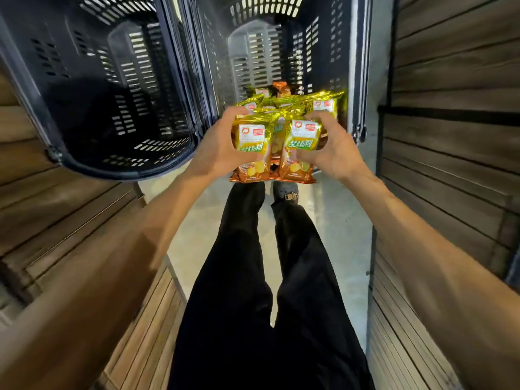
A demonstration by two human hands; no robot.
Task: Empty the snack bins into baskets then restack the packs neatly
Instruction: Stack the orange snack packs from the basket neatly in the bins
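Aisle between slatted wooden shelves (450,80): left hand (222,147) and right hand (334,153), fingers (319,119) curled round upright chip packs (302,136), just before the right basket (318,38).

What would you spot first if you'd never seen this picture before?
The shiny gold snack packs in the middle, gripped between the left hand and right hand. Behind them a pile of packs lies in the right basket, dark and slotted, next to the left basket.

Two shiny gold chip packs (253,136) stand upright, side by side. Behind them, more packs (323,104) lie piled in the dark basket (309,52).
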